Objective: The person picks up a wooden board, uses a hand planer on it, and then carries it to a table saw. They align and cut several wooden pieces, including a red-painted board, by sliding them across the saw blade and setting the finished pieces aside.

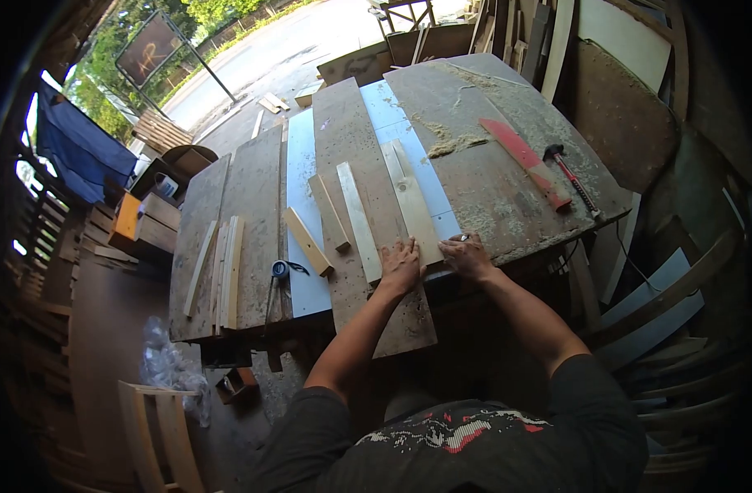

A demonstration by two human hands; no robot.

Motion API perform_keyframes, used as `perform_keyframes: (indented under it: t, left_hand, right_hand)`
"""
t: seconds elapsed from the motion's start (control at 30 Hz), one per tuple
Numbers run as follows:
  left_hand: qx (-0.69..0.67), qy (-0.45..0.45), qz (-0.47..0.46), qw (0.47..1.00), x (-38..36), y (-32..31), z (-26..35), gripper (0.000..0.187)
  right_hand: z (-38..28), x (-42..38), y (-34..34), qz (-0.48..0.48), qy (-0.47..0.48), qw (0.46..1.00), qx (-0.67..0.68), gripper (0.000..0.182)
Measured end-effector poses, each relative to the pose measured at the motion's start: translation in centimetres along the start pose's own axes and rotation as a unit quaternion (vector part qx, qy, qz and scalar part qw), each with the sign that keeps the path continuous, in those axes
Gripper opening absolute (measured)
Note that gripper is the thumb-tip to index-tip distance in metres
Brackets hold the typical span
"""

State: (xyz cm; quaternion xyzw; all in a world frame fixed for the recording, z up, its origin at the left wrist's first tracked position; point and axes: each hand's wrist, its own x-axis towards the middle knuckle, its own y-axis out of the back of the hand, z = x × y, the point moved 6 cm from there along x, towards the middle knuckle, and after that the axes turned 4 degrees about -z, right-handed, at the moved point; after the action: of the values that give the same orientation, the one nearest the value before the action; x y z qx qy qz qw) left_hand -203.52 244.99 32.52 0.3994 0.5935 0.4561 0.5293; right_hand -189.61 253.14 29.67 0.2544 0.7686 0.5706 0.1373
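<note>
A pale wooden board (410, 197) lies lengthwise on the workbench (257, 177), its near end between my two hands. My left hand (401, 264) rests on the board's left edge near that end, fingers spread. At the right edge, my right hand (468, 255) has its fingers bent around something small that I cannot make out. Left of the board lies a narrow metallic-looking strip (358, 220), its near end beside my left hand. Further left are a short wooden strip (330, 214) and a wooden block (308, 241).
A red saw-like tool (524, 160) and a hammer (572, 179) lie on the right, near sawdust (454, 145). A tape measure (281, 269) and several thin strips (231, 271) are on the left. Below stand a wooden frame (177, 435) and plastic wrap (169, 361).
</note>
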Motion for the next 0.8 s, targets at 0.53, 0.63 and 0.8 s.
perform_keyframes:
  t: [0.53, 0.63, 0.8]
  left_hand:
    - [0.004, 0.023, -0.017, 1.0, 2.5, 1.5, -0.8, 0.069]
    - [-0.006, 0.02, -0.011, 1.0, 3.3, 1.8, -1.3, 0.068]
    - [-0.001, 0.025, -0.016, 1.0, 4.4, 2.5, -1.9, 0.068]
  right_hand:
    - [0.4, 2.0, -0.2, 0.024, -0.012, 0.998, -0.048, 0.045]
    - [1.0, 3.0, 0.0, 0.02, -0.02, 0.999, -0.03, 0.045]
    - [1.5, 4.4, 0.1, 0.016, -0.025, 0.999, -0.021, 0.045]
